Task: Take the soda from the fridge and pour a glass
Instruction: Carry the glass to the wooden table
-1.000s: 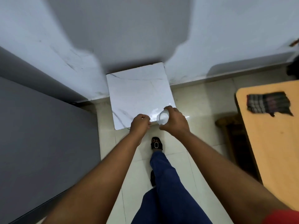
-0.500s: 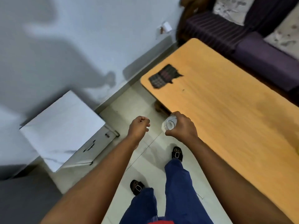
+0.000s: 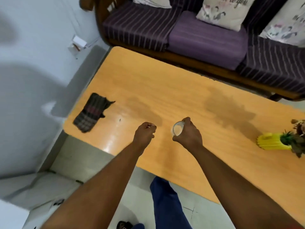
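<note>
My right hand is closed around a small clear glass, held above the orange wooden table near its front edge. The glass looks tilted, with one round end facing me. My left hand hovers a little to the left of the glass, fingers curled into a loose fist with nothing clearly in it. No soda bottle and no fridge are in view.
A folded checked cloth lies on the table's left end. A yellow vase with a plant stands at the right. A purple striped sofa runs behind the table. A white cabinet sits low at the left by the wall.
The view has swung right, from the white cabinet to the table. Both hands, the right one still holding the glass, are now over the tabletop instead of the floor.
</note>
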